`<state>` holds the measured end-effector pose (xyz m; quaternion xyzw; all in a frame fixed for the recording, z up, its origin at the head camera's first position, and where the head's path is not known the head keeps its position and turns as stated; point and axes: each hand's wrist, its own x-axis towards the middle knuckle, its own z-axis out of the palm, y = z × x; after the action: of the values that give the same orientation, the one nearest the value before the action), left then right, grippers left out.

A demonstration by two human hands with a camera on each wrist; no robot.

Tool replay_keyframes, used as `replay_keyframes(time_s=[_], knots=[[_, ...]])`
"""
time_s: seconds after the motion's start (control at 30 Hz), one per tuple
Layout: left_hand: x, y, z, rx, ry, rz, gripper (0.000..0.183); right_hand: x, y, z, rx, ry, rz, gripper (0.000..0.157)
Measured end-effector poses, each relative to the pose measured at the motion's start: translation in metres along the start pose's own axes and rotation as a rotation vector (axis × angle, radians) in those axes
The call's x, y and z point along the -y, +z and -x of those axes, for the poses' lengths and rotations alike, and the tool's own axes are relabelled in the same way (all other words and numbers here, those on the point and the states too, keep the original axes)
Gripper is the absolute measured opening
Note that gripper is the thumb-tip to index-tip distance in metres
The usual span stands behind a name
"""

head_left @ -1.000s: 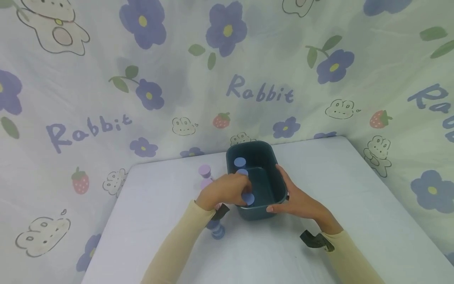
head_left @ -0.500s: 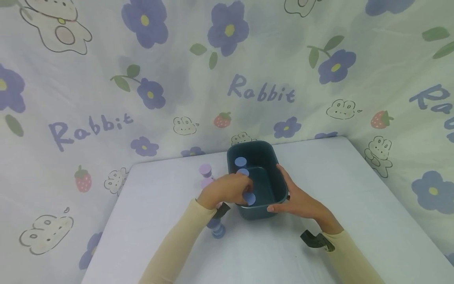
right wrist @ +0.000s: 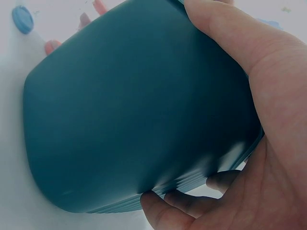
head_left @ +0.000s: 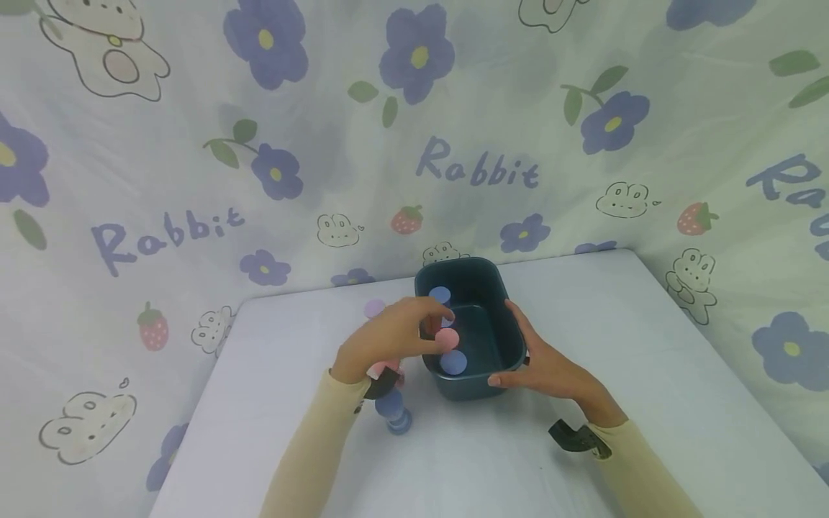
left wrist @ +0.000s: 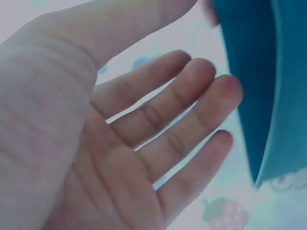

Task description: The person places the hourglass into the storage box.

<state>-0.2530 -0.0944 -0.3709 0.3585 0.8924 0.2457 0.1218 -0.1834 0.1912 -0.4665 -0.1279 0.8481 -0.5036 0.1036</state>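
Roughly mid-desk stands a dark teal, rounded-rectangular basin, tipped neither way, its opening facing up. Inside, along its left wall, runs a row of round tops: a flat pink disc-topped piece sits between a pale blue disc-topped piece nearer the person and two more blue tops farther back, one partly covered by fingers.

The left hand reaches over the basin's left rim with its fingers loosely extended and released, thumb beside the pink disc; whether they touch cannot be told. The right hand grasps the basin at its near right corner, thumb on the near wall, fingers against the right side.

Outside the basin, left of it on the white desk, a blue spool-shaped piece stands near the left wrist, with another pink piece mostly hidden under that wrist and a lavender round top behind the hand. Cream sleeves cover both arms.
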Motion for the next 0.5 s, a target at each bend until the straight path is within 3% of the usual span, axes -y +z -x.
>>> replay_keyframes(time_s=[0.27, 0.5], knots=[[0.034, -0.023, 0.033, -0.347, 0.033, 0.141, 0.040, 0.001, 0.001, -0.002, -0.010, 0.009, 0.004, 0.130], [0.068, -0.019, 0.054, -0.700, 0.062, 0.289, 0.033, 0.001, 0.001, -0.002, -0.011, 0.013, -0.001, 0.130]])
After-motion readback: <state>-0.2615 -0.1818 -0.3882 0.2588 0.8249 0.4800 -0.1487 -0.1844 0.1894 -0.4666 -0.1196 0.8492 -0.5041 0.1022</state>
